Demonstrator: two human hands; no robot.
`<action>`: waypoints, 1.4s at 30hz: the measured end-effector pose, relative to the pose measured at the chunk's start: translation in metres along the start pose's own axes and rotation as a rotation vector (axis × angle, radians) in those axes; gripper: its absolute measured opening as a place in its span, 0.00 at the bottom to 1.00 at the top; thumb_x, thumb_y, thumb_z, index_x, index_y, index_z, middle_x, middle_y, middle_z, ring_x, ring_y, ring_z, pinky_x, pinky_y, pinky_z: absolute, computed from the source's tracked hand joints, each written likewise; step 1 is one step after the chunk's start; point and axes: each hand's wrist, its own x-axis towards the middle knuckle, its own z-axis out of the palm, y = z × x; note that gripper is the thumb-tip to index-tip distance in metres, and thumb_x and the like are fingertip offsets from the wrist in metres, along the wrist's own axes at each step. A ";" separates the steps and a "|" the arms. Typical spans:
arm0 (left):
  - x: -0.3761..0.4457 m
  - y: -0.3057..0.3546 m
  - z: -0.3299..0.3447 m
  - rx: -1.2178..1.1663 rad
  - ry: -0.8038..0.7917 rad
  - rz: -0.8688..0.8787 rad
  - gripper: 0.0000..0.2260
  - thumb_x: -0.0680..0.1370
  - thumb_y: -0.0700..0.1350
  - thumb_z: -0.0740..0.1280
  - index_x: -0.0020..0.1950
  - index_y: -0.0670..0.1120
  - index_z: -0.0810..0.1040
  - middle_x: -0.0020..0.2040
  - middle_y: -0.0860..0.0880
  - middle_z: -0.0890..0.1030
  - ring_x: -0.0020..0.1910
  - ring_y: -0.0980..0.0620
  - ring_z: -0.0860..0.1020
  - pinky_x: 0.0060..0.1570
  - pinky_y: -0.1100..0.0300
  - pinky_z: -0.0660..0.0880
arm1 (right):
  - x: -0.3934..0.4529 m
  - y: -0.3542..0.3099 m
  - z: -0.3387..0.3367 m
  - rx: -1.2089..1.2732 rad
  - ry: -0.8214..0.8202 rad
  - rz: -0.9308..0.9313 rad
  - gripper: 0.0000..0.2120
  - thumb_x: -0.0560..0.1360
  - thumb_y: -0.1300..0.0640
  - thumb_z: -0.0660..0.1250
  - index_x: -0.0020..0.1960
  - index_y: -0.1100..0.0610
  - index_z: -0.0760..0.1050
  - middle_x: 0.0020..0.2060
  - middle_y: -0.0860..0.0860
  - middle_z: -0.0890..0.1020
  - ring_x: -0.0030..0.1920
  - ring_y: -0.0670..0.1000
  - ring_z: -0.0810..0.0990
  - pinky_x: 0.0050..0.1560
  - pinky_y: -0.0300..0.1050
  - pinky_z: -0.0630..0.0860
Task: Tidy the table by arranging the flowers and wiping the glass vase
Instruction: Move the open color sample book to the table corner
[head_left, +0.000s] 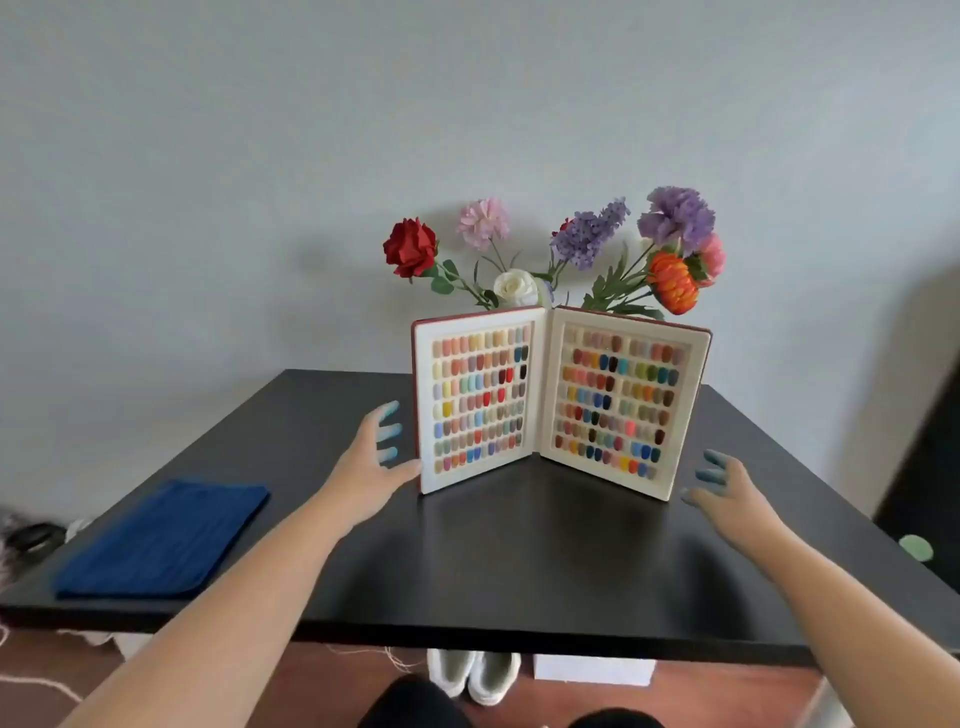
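A bunch of artificial flowers (571, 254) in red, pink, white, purple and orange rises behind an open colour-swatch book (561, 400) that stands upright on the black table (519, 561). The book hides the glass vase. My left hand (376, 457) is open, its thumb touching the book's left edge near the bottom, fingers spread beside it. Open too, my right hand (722, 493) hovers just right of the book's right edge, apart from it. A folded blue cloth (161, 538) lies on the table at the front left.
A grey wall stands close behind the table. Something dark stands at the right edge of view. A small green object (916, 547) is just beyond the table's right side. Under the front edge are white shoes (472, 675) and a white box (592, 670).
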 end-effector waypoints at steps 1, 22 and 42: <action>0.003 -0.001 0.007 -0.023 -0.012 -0.010 0.36 0.75 0.43 0.72 0.75 0.60 0.56 0.74 0.50 0.67 0.69 0.48 0.71 0.66 0.44 0.70 | 0.007 -0.005 0.005 0.035 -0.018 0.028 0.32 0.75 0.61 0.69 0.74 0.55 0.57 0.66 0.56 0.73 0.61 0.57 0.75 0.61 0.54 0.70; 0.023 -0.046 -0.022 0.210 0.099 -0.002 0.22 0.79 0.40 0.67 0.69 0.52 0.64 0.69 0.49 0.74 0.65 0.49 0.74 0.60 0.49 0.75 | -0.007 -0.059 0.094 0.036 -0.040 -0.116 0.15 0.74 0.61 0.70 0.58 0.52 0.71 0.53 0.48 0.76 0.51 0.52 0.76 0.48 0.52 0.78; 0.122 -0.112 -0.109 0.211 0.385 -0.148 0.25 0.79 0.38 0.65 0.73 0.49 0.61 0.69 0.45 0.74 0.67 0.44 0.74 0.60 0.45 0.76 | 0.085 -0.163 0.305 0.063 -0.142 -0.166 0.20 0.77 0.55 0.66 0.68 0.48 0.68 0.55 0.52 0.80 0.43 0.50 0.78 0.27 0.36 0.71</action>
